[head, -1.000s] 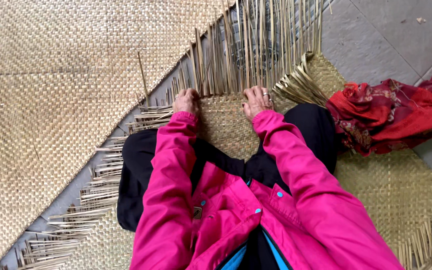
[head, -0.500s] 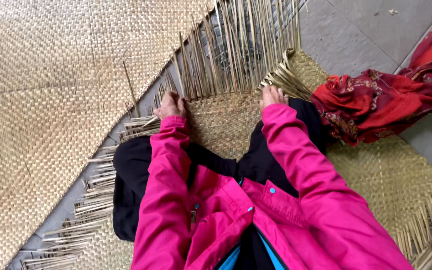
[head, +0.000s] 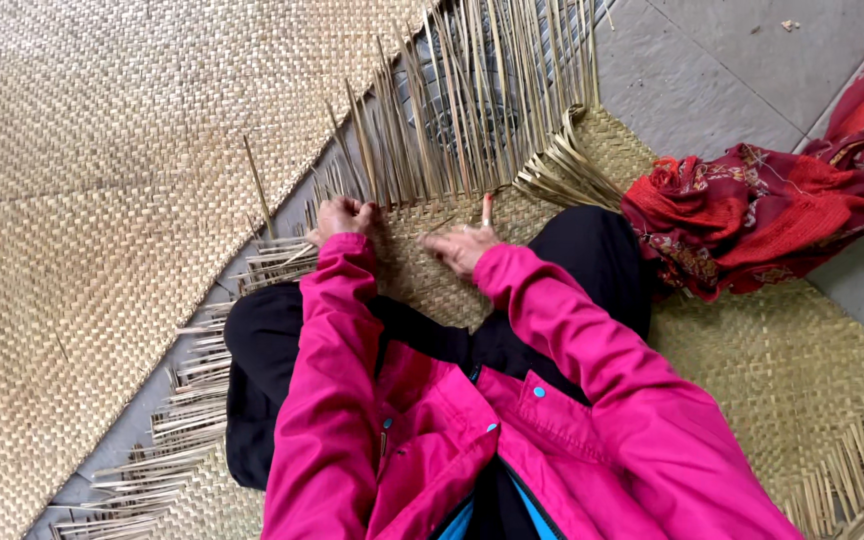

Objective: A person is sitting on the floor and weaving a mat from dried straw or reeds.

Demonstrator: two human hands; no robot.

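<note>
Left hand [head: 344, 217] curling its fingers narrow around loose straw strips [head: 472, 110] at the woven mat [head: 422, 270] edge, right hand [head: 462, 245] lying just at 3 o'clock of it, fingers spreading wide and pressing the weave, red patterned cloth [head: 752, 215] bunching at 3 o'clock on the floor [head: 712, 70].
</note>
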